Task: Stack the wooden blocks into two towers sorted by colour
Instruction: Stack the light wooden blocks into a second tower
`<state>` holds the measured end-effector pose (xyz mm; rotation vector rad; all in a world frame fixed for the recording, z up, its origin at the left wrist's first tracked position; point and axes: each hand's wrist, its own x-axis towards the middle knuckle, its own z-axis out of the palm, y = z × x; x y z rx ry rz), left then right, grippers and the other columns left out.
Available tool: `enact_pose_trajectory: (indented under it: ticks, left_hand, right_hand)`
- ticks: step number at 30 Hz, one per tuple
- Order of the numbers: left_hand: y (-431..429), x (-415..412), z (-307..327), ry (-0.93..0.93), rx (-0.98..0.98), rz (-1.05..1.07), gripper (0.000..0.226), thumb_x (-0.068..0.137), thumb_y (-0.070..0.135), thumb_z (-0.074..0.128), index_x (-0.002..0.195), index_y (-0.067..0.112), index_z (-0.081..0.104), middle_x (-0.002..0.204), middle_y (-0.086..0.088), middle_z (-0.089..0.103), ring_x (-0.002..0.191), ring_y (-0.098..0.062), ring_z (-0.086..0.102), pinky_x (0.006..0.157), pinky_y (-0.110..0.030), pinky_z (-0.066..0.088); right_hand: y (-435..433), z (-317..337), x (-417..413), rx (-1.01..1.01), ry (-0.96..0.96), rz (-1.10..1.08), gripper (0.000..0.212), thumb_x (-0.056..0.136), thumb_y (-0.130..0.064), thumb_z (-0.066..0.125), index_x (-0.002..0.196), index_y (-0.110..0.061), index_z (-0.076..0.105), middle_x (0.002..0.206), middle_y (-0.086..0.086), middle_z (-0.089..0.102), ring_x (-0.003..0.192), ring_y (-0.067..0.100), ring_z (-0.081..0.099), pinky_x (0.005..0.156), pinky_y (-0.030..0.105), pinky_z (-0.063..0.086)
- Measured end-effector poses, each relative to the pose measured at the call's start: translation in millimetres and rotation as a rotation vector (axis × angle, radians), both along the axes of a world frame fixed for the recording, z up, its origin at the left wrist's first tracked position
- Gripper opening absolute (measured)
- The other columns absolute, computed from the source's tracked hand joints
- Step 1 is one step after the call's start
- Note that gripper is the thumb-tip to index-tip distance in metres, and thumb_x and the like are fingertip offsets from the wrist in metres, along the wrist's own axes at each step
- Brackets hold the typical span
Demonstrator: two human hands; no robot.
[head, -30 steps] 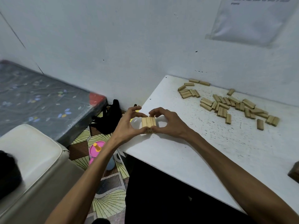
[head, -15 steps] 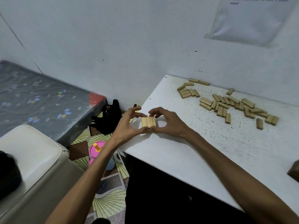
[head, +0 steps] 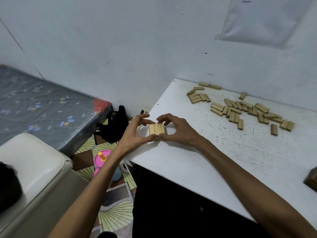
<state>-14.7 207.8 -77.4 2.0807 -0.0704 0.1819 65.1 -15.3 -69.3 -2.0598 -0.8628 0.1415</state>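
Three light wooden blocks (head: 156, 129) lie side by side as one flat row near the left corner of the white table (head: 214, 157). My left hand (head: 135, 133) curls round the row from the left, thumb at the near end and forefinger at the far end. My right hand (head: 180, 129) mirrors it from the right, and the two thumbs meet at the row's near edge. A scattered pile of several loose wooden blocks (head: 240, 109) lies at the back of the table by the wall, all of a similar tan colour.
A dark object (head: 311, 179) shows at the table's right edge. Left of the table are a mattress (head: 42, 109), a black bag (head: 115, 126), a pink toy (head: 102, 158) on the patterned floor, and a cream cushioned seat (head: 30, 165).
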Motion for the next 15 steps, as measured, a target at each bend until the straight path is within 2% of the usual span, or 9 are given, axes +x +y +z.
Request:
enact_pose_trajectory:
  ticks: [4, 15]
  left_hand:
    - [-0.6, -1.0, 0.9, 0.01, -0.007, -0.004, 0.086, 0.069, 0.054, 0.081, 0.144, 0.029, 0.047, 0.122, 0.021, 0.069, 0.124, -0.008, 0.055, 0.106, -0.029, 0.04]
    - [-1.3, -3.5, 2.8, 0.019, 0.012, -0.009, 0.085, 0.074, 0.057, 0.077, 0.147, 0.028, 0.044, 0.126, 0.021, 0.067, 0.126, -0.007, 0.054, 0.109, -0.034, 0.039]
  right_hand:
    - [-0.5, 0.2, -1.1, -0.005, -0.002, -0.001, 0.059, 0.08, -0.036, 0.088, 0.131, -0.036, 0.059, 0.121, -0.021, 0.067, 0.111, 0.006, 0.062, 0.099, 0.035, 0.052]
    - [-1.8, 2.4, -3.6, -0.004, 0.026, 0.036, 0.067, 0.082, -0.037, 0.087, 0.139, -0.032, 0.054, 0.125, -0.017, 0.066, 0.114, 0.005, 0.063, 0.1, 0.032, 0.052]
